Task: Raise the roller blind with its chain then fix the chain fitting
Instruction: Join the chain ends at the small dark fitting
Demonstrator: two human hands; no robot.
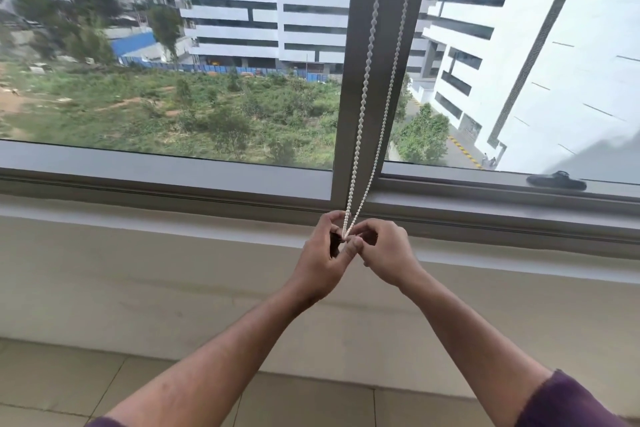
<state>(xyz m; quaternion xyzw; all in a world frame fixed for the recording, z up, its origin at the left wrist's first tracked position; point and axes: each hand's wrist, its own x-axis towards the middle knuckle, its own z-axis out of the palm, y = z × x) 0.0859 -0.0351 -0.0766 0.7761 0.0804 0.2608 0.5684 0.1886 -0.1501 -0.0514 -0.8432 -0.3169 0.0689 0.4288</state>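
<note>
1. No text, label, brand, number or sign can be read anywhere in the head view.
2. The buildings outside the window show only plain white walls and dark window bands, with no lettering that can be made out.

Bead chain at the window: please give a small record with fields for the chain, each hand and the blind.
chain: white bead chain, two strands hang along the window frame and meet at the hands
left hand: left hand pinches the chain's bottom
right hand: right hand pinches it too
fitting: hidden by fingers
blind: not in view
</note>
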